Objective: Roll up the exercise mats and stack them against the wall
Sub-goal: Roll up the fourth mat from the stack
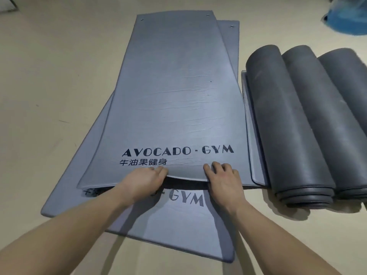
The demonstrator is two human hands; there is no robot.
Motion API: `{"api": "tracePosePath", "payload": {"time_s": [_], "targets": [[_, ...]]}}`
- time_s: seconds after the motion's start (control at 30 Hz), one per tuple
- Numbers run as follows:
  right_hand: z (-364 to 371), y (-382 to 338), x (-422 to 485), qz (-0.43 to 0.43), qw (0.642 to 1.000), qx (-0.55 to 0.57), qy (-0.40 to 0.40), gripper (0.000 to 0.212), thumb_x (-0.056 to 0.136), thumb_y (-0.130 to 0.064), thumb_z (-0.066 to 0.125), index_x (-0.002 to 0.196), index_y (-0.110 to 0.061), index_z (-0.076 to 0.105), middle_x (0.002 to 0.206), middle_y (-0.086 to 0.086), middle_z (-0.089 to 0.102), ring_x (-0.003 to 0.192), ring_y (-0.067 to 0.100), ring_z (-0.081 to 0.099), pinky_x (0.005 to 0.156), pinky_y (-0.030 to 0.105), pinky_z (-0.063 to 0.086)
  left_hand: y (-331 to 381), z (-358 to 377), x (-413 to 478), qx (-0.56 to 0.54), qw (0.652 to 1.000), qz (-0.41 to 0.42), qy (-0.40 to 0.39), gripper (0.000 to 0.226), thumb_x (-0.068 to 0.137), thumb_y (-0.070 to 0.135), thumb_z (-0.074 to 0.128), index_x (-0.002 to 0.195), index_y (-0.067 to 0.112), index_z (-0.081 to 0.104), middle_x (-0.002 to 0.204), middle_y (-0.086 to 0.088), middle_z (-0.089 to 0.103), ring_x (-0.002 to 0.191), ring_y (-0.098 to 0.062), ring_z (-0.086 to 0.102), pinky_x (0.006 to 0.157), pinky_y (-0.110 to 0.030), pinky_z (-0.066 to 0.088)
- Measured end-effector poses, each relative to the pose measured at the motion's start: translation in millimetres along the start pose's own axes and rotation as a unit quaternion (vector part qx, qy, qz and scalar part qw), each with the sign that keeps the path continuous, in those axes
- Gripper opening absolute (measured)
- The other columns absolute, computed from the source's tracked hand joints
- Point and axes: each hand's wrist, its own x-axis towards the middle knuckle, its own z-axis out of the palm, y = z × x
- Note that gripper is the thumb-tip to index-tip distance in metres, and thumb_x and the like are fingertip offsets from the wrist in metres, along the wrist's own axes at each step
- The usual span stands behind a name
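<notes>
A grey mat printed AVOCADO-GYM (174, 92) lies flat on top of a second grey mat (178, 225) that sits askew under it. My left hand (142, 180) and my right hand (223, 180) both grip the near edge of the top mat, fingers over it, and that edge is lifted a little off the lower mat. Three rolled dark grey mats (294, 124) lie side by side on the floor to the right. A further flat mat (251, 135) shows partly under the nearest roll.
Beige floor (49, 86) surrounds the mats, with open room to the left and in front. A blue object (347, 18) stands at the top right corner. No wall shows plainly in view.
</notes>
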Motion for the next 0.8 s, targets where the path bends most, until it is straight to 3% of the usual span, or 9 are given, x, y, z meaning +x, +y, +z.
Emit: {"api": "tracePosePath", "payload": {"time_s": [0.07,0.23,0.33,0.4,0.43,0.53,0.63,0.7,0.8], "targets": [[-8.7,-29.9,-0.1,-0.014,1.000,0.008,0.009,0.063,0.063,-0.018,0.088,0.121,-0.020,0.064,0.099,0.006,0.063,0.084,0.032,0.058,0.066,0.041,0.046,-24.4,-1.5,-23.7,0.002,1.000,-0.009,-0.010,0.028,0.100,0.008,0.044,0.128,0.013,0.049,0.121,-0.009,0.063,0.100,-0.031,0.066,0.074,-0.040,0.049],[-30.8,-77.3,-17.2,-0.019,0.999,0.036,0.007,0.063,0.063,-0.007,0.081,0.121,-0.020,0.061,0.107,0.005,0.062,0.091,0.032,0.059,0.075,0.044,0.050,-69.9,28.2,-71.5,-0.060,0.994,-0.065,0.057,0.064,0.088,-0.008,0.053,0.149,0.013,0.048,0.132,-0.008,0.069,0.098,-0.030,0.073,0.074,-0.036,0.052],[-25.7,-57.3,-27.8,-0.018,0.998,0.052,0.043,0.039,0.069,-0.013,0.081,0.104,-0.022,0.067,0.098,0.001,0.068,0.081,0.029,0.066,0.067,0.040,0.053,-60.2,35.4,-72.6,-0.055,0.990,-0.057,0.117,0.061,0.071,-0.007,0.072,0.129,0.012,0.065,0.095,-0.007,0.077,0.067,-0.026,0.072,0.053,-0.034,0.054],[-29.3,-39.0,-31.4,-0.036,0.995,0.057,0.079,0.010,0.084,-0.024,0.074,0.093,-0.021,0.071,0.081,0.000,0.069,0.067,0.030,0.067,0.054,0.038,0.052,-46.2,41.4,-75.3,-0.035,0.983,-0.041,0.174,0.056,0.051,-0.001,0.083,0.104,0.012,0.073,0.061,-0.002,0.068,0.042,-0.022,0.061,0.035,-0.026,0.041],[-37.2,-32.0,-31.8,-0.039,0.994,0.057,0.086,0.009,0.089,-0.029,0.073,0.089,-0.020,0.070,0.075,0.001,0.067,0.063,0.031,0.067,0.050,0.037,0.049,-37.1,41.5,-78.4,-0.046,0.978,-0.049,0.196,0.046,0.053,0.004,0.080,0.098,0.014,0.072,0.055,0.000,0.065,0.037,-0.022,0.058,0.033,-0.023,0.033],[-66.7,-24.9,-37.8,-0.031,0.999,0.035,0.025,0.022,0.103,-0.041,0.054,0.096,-0.021,0.060,0.084,0.000,0.069,0.078,0.032,0.069,0.056,0.037,0.038,-18.1,37.5,-86.0,-0.119,0.961,-0.108,0.226,0.017,0.083,0.017,0.057,0.096,0.022,0.066,0.062,0.003,0.067,0.046,-0.024,0.061,0.043,-0.024,0.025],[-89.4,-22.7,-25.4,-0.040,0.998,0.032,-0.025,0.032,0.108,-0.049,0.031,0.113,-0.024,0.050,0.098,-0.001,0.071,0.091,0.032,0.068,0.066,0.039,0.037,-30.1,23.3,-78.9,-0.121,0.962,-0.155,0.188,0.012,0.095,0.015,0.054,0.103,0.024,0.057,0.075,0.000,0.068,0.060,-0.029,0.063,0.049,-0.031,0.032],[-99.5,-18.0,-7.5,-0.038,0.999,0.014,-0.001,0.032,0.106,-0.052,0.035,0.117,-0.026,0.051,0.098,0.001,0.073,0.088,0.031,0.068,0.070,0.039,0.042,-44.7,13.7,-66.3,-0.099,0.966,-0.151,0.183,0.014,0.096,0.014,0.059,0.105,0.023,0.054,0.078,-0.001,0.064,0.060,-0.029,0.061,0.051,-0.033,0.033],[-94.9,-18.2,6.1,-0.045,0.990,-0.039,0.130,0.025,0.098,-0.037,0.063,0.118,-0.022,0.063,0.106,0.006,0.068,0.094,0.032,0.063,0.089,0.046,0.041,-62.5,2.4,-41.6,-0.031,0.962,-0.154,0.222,0.021,0.084,0.007,0.068,0.097,0.020,0.058,0.069,-0.002,0.057,0.057,-0.029,0.054,0.060,-0.035,0.028]]}}
